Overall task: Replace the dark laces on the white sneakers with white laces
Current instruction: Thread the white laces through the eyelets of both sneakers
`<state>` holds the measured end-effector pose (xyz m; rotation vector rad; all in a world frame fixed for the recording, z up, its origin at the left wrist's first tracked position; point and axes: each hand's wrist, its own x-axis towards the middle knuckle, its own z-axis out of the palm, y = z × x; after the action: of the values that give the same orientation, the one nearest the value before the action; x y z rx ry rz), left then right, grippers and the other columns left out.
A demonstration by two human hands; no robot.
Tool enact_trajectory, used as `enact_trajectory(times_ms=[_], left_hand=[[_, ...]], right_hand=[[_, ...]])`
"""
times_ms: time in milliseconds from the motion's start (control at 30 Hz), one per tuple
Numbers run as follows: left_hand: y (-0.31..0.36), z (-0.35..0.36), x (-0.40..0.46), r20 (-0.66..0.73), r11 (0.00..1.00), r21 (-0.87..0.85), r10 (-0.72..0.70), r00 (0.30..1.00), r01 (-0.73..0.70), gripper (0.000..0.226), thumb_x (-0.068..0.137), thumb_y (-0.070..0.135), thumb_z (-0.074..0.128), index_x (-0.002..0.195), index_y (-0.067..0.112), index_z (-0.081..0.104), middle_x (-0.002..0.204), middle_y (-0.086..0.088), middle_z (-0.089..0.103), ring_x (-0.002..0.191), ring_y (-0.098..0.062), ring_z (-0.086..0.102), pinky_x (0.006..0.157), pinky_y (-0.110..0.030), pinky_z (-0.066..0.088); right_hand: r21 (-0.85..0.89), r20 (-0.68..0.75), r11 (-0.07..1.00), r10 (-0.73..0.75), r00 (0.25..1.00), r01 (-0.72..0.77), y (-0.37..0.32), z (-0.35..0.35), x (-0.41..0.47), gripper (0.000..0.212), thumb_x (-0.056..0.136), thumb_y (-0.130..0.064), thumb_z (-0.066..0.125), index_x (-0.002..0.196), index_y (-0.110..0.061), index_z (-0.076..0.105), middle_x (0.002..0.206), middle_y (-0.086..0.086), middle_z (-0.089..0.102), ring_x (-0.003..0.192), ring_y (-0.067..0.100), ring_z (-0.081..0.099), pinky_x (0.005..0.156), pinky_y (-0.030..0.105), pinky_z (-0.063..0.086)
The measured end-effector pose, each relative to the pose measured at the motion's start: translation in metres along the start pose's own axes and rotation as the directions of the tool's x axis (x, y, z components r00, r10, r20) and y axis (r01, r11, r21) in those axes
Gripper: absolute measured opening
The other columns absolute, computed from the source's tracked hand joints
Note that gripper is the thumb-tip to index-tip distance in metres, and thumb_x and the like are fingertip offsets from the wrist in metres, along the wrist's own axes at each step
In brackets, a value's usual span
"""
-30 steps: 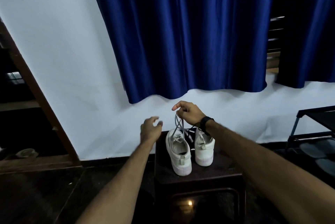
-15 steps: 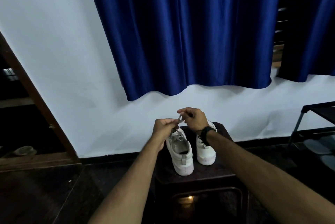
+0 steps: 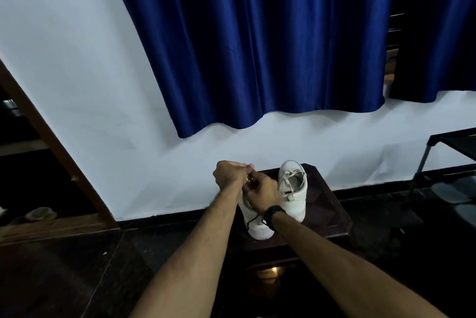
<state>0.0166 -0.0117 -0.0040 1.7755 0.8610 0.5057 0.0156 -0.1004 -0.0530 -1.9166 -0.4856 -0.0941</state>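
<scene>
our left hand [image 3: 231,174] and right hand [image 3: 260,194] both curled, pinching a lace over the left sneaker [image 3: 257,225] on a dark stool [image 3: 332,214], right sneaker [image 3: 293,189] just beside

I see a dark wooden stool [image 3: 332,204] carrying two white sneakers: left one [image 3: 260,227], right one [image 3: 293,189].

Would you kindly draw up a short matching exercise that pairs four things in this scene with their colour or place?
Things:
1. curtain
2. right sneaker
3. left sneaker
4. watch

Descriptions:
A. partly hidden behind both hands
B. deep blue, hanging against the wall
C. black, on the right wrist
D. white, standing untouched on the dark stool

Pairs: 1-B, 2-D, 3-A, 4-C
</scene>
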Motion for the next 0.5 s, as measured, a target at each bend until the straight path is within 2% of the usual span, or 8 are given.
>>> enact_trajectory(times_ms=[67,167,233,333,367,433,500], left_hand=[[-0.001,-0.001,-0.002,-0.009,1.0,0.015,0.005,1.0,-0.004,0.017,0.063,0.026,0.089,0.069,0.016,0.077,0.06,0.0,0.071,0.057,-0.016,0.067,0.065,-0.027,0.059],[-0.004,-0.002,-0.005,-0.028,0.999,0.026,0.028,0.999,-0.027,0.02,0.062,0.036,0.088,0.07,0.022,0.077,0.064,0.007,0.072,0.061,-0.011,0.069,0.068,-0.026,0.058],[-0.007,-0.003,-0.005,-0.02,0.997,0.002,0.083,0.996,-0.083,0.022,0.064,0.039,0.088,0.071,0.021,0.077,0.065,0.009,0.072,0.063,-0.008,0.069,0.07,-0.026,0.058],[-0.017,-0.01,-0.001,0.019,0.986,-0.01,0.165,0.986,-0.165,0.031,0.076,0.047,0.077,0.069,0.017,0.074,0.066,0.007,0.071,0.068,-0.01,0.067,0.07,-0.026,0.053],[-0.022,-0.013,0.001,0.046,0.989,0.016,0.148,0.988,-0.149,0.029,0.079,0.044,0.075,0.069,0.018,0.072,0.069,0.006,0.072,0.074,-0.012,0.068,0.071,-0.026,0.052],[-0.035,-0.019,0.002,0.149,0.989,0.13,0.057,0.987,-0.077,0.009,0.078,0.031,0.074,0.078,0.022,0.073,0.079,0.006,0.072,0.083,-0.016,0.069,0.067,-0.022,0.05],[-0.049,-0.02,-0.004,0.298,0.966,0.258,-0.046,0.953,-0.034,0.018,0.074,0.025,0.071,0.092,0.023,0.072,0.083,0.001,0.074,0.073,-0.016,0.07,0.055,-0.021,0.049]], right_hand=[[-0.018,-0.02,1.0,-0.017,1.0,0.017,0.001,0.003,0.0,0.018,0.087,-0.015,0.061,0.102,-0.013,0.07,0.079,0.004,0.07,0.06,0.007,0.055,0.054,0.009,0.033],[-0.086,-0.05,0.996,-0.023,0.999,0.019,0.004,0.001,0.005,0.018,0.089,-0.014,0.056,0.097,-0.014,0.072,0.082,0.013,0.072,0.072,0.025,0.064,0.059,0.018,0.029],[-0.162,-0.022,0.986,-0.045,0.999,0.041,0.005,-0.005,0.011,0.017,0.085,-0.012,0.058,0.093,-0.013,0.073,0.083,0.014,0.072,0.077,0.029,0.065,0.06,0.02,0.029],[-0.166,0.025,0.985,-0.051,0.998,0.055,0.011,-0.022,0.024,0.012,0.086,-0.017,0.063,0.09,-0.013,0.073,0.085,0.01,0.074,0.084,0.024,0.068,0.068,0.022,0.041],[-0.164,0.07,0.984,-0.054,0.996,0.065,0.015,-0.029,0.028,0.012,0.088,-0.022,0.064,0.083,-0.014,0.072,0.08,0.008,0.073,0.081,0.022,0.067,0.069,0.023,0.043],[-0.231,0.248,0.962,-0.083,0.965,0.143,0.019,-0.041,0.036,0.022,0.09,-0.027,0.064,0.069,-0.023,0.066,0.07,0.001,0.068,0.073,0.018,0.062,0.067,0.025,0.04],[-0.316,0.398,0.917,-0.105,0.911,0.244,0.016,-0.049,0.037,0.016,0.091,-0.027,0.063,0.079,-0.022,0.072,0.082,0.003,0.071,0.081,0.02,0.063,0.071,0.028,0.043]])
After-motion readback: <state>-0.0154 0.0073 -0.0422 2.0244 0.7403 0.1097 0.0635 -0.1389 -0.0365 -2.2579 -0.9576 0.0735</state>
